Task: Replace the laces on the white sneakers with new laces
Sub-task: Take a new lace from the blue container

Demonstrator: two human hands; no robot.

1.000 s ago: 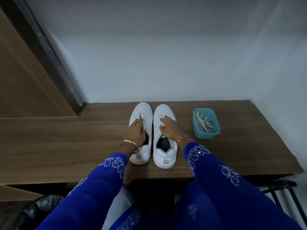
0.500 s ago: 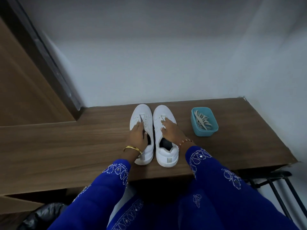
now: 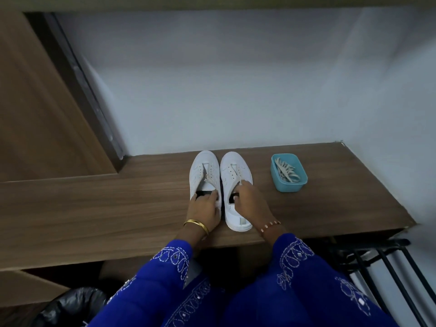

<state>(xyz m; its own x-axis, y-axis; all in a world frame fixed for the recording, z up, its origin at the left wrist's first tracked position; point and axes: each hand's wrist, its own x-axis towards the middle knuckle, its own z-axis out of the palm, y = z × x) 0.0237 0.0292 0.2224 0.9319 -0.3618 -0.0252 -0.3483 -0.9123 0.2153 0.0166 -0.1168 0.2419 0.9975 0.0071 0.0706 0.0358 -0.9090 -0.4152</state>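
A pair of white sneakers [image 3: 220, 182] stands at the centre of the wooden shelf [image 3: 94, 204], the left hand [image 3: 204, 207] curled over the left shoe's collar and the right hand [image 3: 250, 204] pinching a loose lace end by the right shoe's opening, new laces [image 3: 287, 173] waiting in a blue tub [image 3: 289, 187] at right. A sharp tug could, by this reading, drag the unweighted shoe toward the shelf edge. Both hands have slid back from the eyelets to the heels since a second earlier.

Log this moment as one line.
left hand: on left white sneaker | right hand: pinches lace | blue plastic tub: laces inside
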